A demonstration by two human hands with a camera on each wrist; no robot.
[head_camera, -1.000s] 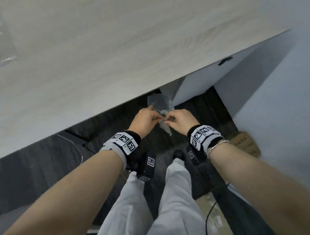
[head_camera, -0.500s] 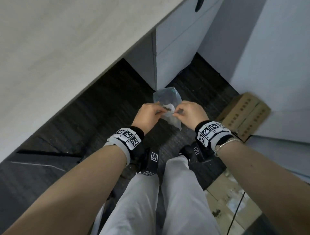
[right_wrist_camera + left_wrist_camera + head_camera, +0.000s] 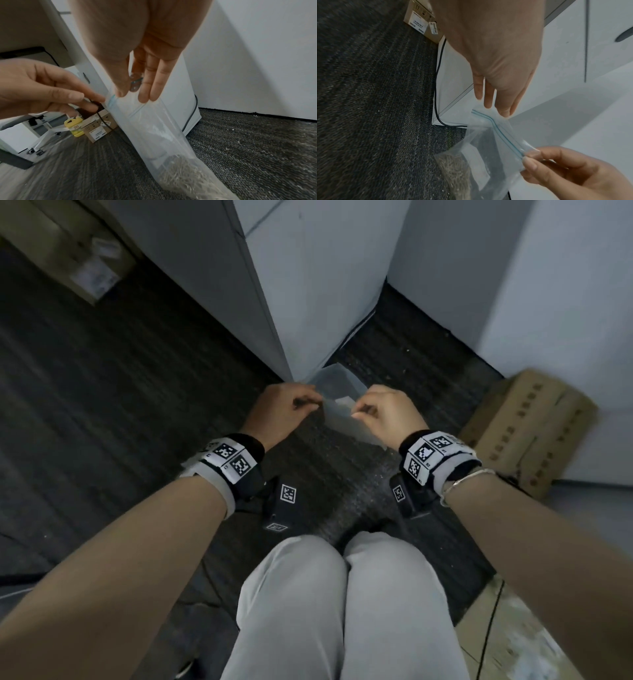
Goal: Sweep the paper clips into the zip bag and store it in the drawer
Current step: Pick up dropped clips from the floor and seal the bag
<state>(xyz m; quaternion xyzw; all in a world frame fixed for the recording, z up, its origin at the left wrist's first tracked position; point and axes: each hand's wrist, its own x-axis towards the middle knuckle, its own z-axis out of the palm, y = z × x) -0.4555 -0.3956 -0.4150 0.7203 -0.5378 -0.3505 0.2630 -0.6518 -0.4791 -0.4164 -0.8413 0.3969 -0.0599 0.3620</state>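
Both hands hold a clear zip bag (image 3: 337, 402) up over the dark carpet, just before the corner of the white drawer cabinet (image 3: 308, 285). My left hand (image 3: 313, 405) pinches the left end of the blue zip strip (image 3: 500, 132). My right hand (image 3: 356, 410) pinches the strip's right end between thumb and fingers. A mass of paper clips (image 3: 185, 174) fills the hanging bottom of the bag (image 3: 154, 128). Two loose paper clips (image 3: 415, 140) lie on the carpet. A dark drawer handle (image 3: 624, 35) shows on the cabinet front.
Cardboard boxes (image 3: 524, 426) stand by the white wall on the right; another box (image 3: 78, 258) lies far left. A black cable (image 3: 436, 81) runs down the cabinet side. A yellow object (image 3: 75, 127) and a chair base sit farther off. My knees (image 3: 342, 594) are below the hands.
The view has tipped down from the desk top to the cabinet base and floor. The hands, close together on the bag before, have drawn apart along its zip strip.
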